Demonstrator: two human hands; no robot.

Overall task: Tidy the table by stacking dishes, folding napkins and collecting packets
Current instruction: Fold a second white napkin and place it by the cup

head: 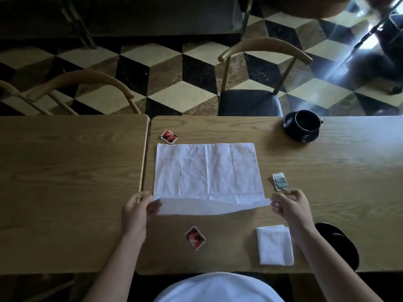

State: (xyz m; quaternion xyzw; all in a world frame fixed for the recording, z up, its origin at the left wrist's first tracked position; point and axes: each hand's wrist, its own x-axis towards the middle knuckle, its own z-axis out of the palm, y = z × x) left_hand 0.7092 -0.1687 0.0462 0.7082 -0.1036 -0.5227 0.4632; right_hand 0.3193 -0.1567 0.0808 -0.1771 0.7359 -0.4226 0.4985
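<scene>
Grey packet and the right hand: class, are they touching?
Cannot tell. In the head view the grey packet ends right at the right hand; no clear gap or contact shows.

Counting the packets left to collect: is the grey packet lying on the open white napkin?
No, the grey packet lies on the bare wooden table, right of the open white napkin.

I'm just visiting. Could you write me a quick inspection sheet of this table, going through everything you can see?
Surface: two wooden tables pushed together.
Job's things: large white napkin, near edge lifted; folded napkin; two red packets; grey packet; black cup on saucer; black dish at the near edge.
Clutter: nothing seen.
Grippers: left hand and right hand each pinch a near corner of the napkin.
Cables: nothing seen.
Surroundings: wooden chairs, checkered floor.
</scene>
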